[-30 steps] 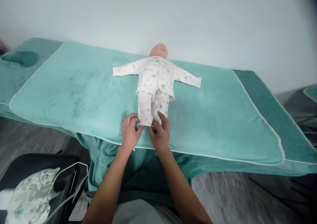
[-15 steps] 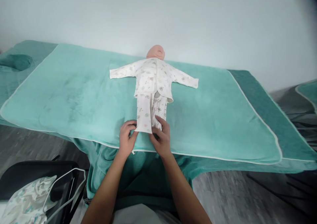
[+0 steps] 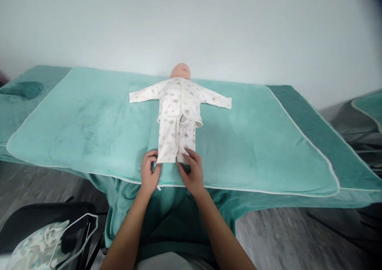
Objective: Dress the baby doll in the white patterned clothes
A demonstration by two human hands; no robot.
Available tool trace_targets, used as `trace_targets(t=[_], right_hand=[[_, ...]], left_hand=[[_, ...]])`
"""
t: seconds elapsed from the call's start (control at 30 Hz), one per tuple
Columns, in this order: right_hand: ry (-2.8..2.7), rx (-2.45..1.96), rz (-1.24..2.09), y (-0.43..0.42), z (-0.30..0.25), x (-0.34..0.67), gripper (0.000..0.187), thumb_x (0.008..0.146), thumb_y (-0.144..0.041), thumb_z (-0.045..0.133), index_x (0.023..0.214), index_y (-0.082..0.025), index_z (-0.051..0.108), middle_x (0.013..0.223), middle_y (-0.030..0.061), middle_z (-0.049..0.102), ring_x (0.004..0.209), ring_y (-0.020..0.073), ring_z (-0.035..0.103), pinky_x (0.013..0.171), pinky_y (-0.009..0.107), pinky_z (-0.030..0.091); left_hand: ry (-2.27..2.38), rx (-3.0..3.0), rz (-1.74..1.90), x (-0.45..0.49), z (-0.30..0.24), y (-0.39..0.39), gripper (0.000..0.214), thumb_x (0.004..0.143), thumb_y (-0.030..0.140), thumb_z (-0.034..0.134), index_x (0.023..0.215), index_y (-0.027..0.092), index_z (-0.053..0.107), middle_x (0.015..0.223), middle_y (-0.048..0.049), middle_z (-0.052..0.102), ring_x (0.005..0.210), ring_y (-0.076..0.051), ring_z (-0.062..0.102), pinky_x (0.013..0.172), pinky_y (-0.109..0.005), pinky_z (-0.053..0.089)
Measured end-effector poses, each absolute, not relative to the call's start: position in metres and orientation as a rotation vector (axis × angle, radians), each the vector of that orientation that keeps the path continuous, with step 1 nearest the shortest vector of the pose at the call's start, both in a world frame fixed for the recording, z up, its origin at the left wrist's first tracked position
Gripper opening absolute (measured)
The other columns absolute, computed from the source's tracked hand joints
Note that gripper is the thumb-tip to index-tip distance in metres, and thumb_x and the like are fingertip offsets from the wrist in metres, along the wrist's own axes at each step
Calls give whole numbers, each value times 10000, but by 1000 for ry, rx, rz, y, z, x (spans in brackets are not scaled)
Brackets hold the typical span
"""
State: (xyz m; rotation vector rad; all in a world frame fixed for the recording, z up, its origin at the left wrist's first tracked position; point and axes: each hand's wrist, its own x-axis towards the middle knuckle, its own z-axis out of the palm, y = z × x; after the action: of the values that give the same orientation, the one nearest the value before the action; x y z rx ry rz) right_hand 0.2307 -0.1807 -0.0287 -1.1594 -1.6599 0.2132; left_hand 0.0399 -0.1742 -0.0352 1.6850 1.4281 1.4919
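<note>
A baby doll lies on its back on the green-covered bed, its head toward the wall. It wears a white printed long-sleeved jacket with both sleeves spread sideways. Matching baby trousers run down toward me. My left hand pinches the outer corner of the left trouser leg's hem. At the right leg's hem, my right hand has its thumb by the inner edge and its fingers over the cloth. Those fingers partly cover that leg's end.
The green bed cover has white piping and hangs over the near edge. At lower left, a black chair holds a printed cloth and a white hanger. A white wall stands behind the bed.
The trouser legs now lie flatter and more even, the right one less bunched. My right hand has shifted slightly at its hem. The whole view has moved a little.
</note>
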Motion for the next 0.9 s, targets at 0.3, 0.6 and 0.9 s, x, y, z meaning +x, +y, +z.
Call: trace_targets(t=[0.3, 0.6, 0.9], right_hand=[[-1432, -1277, 265, -194, -17, 241, 195, 949, -154, 590, 1078, -278, 668, 1000, 50, 674, 919, 218, 684, 773, 394, 592], [-1543, -1240, 214, -209, -5, 247, 234, 915, -133, 638, 1084, -291, 673, 1006, 49, 666, 909, 229, 684, 765, 413, 597], [-1299, -1374, 348, -137, 2, 291, 135, 975, -343, 589, 1029, -242, 659, 1030, 58, 667, 954, 213, 645, 863, 406, 553]], left_hand=[[1444, 1758, 1505, 41, -33, -174, 107, 915, 156, 561, 860, 231, 510, 1202, -91, 669, 1143, -230, 662, 973, -441, 545], [1471, 1760, 1481, 42, -38, -173, 117, 903, 157, 581, 861, 234, 503, 1221, -91, 667, 1156, -231, 668, 987, -452, 551], [1333, 1308, 1526, 29, -18, -142, 194, 911, 232, 595, 1103, 254, 614, 1449, -100, 584, 1362, -245, 595, 1114, -444, 533]])
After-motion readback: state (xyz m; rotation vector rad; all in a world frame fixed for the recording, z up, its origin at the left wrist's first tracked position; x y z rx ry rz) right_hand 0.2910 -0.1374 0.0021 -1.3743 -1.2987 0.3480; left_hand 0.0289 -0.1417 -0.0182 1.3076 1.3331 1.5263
